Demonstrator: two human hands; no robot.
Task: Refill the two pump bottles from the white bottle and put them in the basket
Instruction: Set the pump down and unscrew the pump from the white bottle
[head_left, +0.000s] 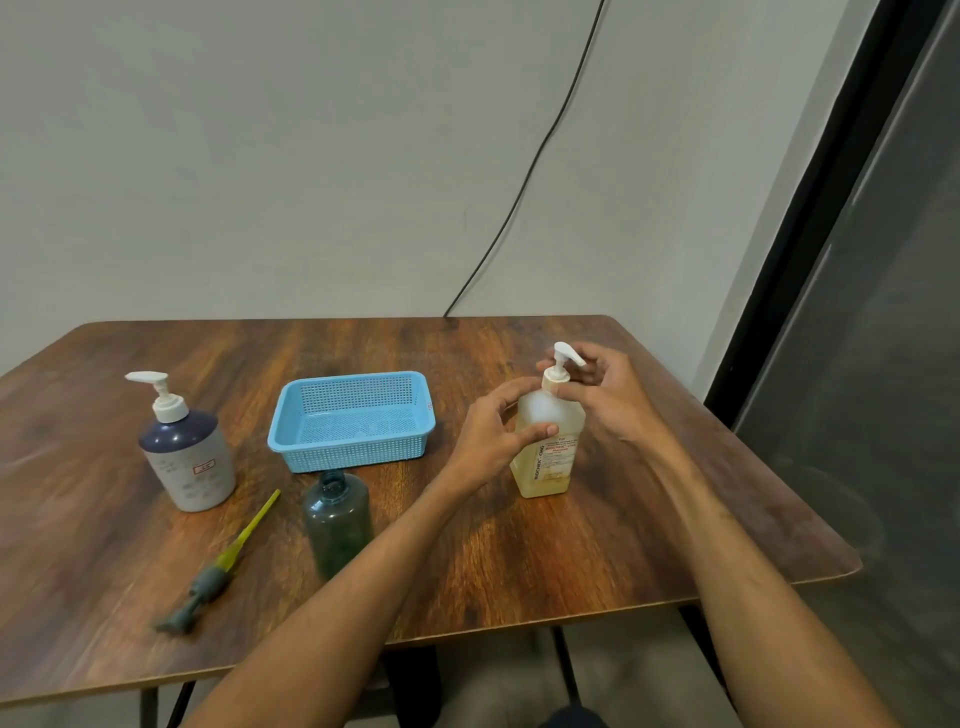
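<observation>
A clear pump bottle (545, 457) with yellowish liquid low inside stands at the right of the table. My left hand (488, 436) grips its body, and my right hand (608, 389) pinches the collar under its white pump head. A dark green bottle (337, 525) stands open, without a cap, near the middle front. Its grey pump with a yellow tube (223, 566) lies on the table to the left. A white bottle (184, 452) with a dark top and a white pump stands at the far left. The blue basket (291, 421) holds nothing.
The wooden table (467, 561) ends close on the right, beside a dark glass panel (872, 364). A black cable (524, 182) hangs down the wall to the table's back edge.
</observation>
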